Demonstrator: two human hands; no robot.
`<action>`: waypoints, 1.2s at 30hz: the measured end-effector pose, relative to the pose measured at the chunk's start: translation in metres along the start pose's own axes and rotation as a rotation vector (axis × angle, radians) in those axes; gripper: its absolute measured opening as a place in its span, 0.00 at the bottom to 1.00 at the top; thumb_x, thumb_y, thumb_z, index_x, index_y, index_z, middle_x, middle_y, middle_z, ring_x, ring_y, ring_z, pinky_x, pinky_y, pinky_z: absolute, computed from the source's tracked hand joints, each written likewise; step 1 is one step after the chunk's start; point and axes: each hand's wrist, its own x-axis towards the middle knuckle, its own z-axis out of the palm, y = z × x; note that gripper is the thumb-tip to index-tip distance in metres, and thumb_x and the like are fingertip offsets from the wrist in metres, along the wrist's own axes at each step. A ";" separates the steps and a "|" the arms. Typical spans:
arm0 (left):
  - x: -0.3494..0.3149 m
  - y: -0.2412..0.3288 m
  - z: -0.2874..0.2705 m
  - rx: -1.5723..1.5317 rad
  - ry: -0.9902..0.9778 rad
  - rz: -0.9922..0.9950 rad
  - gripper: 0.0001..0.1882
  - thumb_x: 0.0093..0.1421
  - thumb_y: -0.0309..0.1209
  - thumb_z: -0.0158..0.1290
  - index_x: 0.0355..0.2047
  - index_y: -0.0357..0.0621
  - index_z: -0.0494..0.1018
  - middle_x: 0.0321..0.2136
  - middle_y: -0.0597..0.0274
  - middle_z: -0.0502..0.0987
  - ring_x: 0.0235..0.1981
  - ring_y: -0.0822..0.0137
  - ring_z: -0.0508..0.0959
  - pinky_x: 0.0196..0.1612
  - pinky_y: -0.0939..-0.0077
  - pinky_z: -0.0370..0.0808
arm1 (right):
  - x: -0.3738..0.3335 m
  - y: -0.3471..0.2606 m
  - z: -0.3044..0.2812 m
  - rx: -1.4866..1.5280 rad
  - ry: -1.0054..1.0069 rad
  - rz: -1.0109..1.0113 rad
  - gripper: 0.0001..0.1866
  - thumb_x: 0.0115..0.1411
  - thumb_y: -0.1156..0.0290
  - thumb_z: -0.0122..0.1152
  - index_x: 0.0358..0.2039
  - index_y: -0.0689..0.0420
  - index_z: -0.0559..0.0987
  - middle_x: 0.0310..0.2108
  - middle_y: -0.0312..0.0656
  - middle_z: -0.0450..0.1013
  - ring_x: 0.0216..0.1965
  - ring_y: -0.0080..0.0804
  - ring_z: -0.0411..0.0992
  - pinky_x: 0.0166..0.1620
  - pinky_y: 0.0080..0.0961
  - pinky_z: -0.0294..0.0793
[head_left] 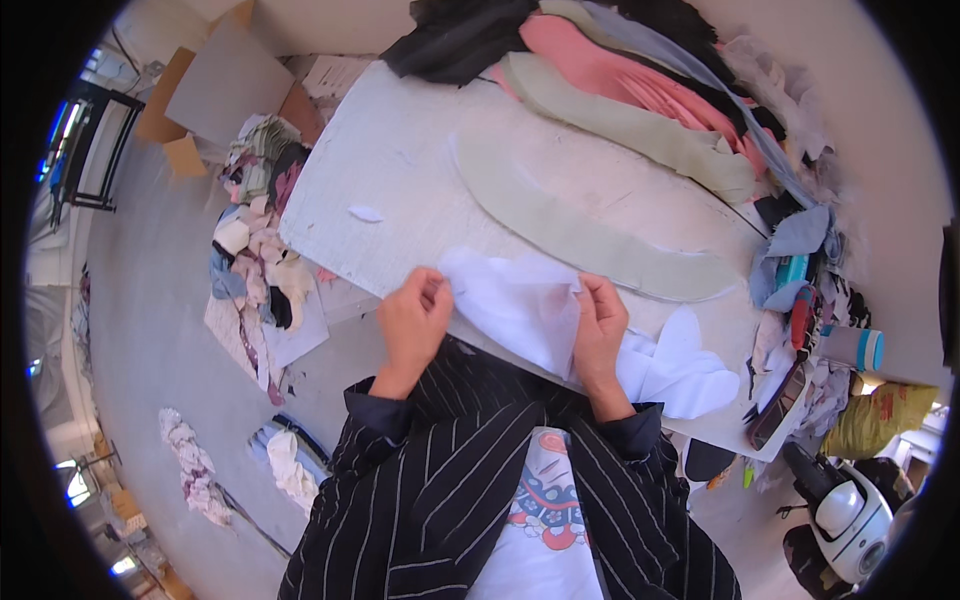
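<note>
Between my hands, over the near edge of the table, a thin white fabric piece (515,305) hangs spread out. My left hand (415,322) pinches its left corner, fingers closed. With thumb and fingers together, my right hand (600,322) grips the right edge. Right of that hand lies a small pile of white fabric pieces (685,375). Just beyond my hands, a long curved pale green fabric strip (590,240) lies flat on the white table (360,190), and a small white scrap (366,214) rests to the left.
Stacked pale green strips (620,125), pink cloth (600,65) and black cloth (460,40) cover the far side. Scraps and a blue-lidded container (850,347) crowd the right edge. Fabric scraps (265,260) and a cardboard box (225,85) stand left. A white scooter (850,525) is at lower right.
</note>
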 end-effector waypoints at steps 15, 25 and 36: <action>-0.030 0.050 0.006 -1.109 -0.509 -0.349 0.24 0.69 0.44 0.47 0.54 0.36 0.71 0.44 0.54 0.79 0.42 0.68 0.78 0.45 0.74 0.73 | -0.009 -0.044 0.007 -0.837 -0.333 -0.889 0.16 0.46 0.71 0.70 0.38 0.56 0.82 0.31 0.38 0.75 0.31 0.41 0.74 0.34 0.32 0.73; -0.001 0.072 -0.006 -0.909 -0.316 -0.107 0.15 0.70 0.31 0.47 0.49 0.31 0.74 0.41 0.49 0.81 0.36 0.67 0.81 0.43 0.73 0.76 | 0.012 -0.070 -0.020 -0.152 -0.570 0.077 0.40 0.53 0.68 0.68 0.66 0.56 0.63 0.45 0.42 0.76 0.40 0.28 0.74 0.47 0.26 0.72; 0.027 0.079 0.004 -0.988 -0.615 -0.273 0.11 0.65 0.29 0.54 0.42 0.32 0.75 0.29 0.53 0.81 0.19 0.71 0.77 0.19 0.81 0.72 | -0.041 -0.188 -0.172 -0.447 -0.383 0.347 0.38 0.40 0.77 0.71 0.56 0.64 0.72 0.23 0.36 0.74 0.23 0.17 0.68 0.28 0.15 0.64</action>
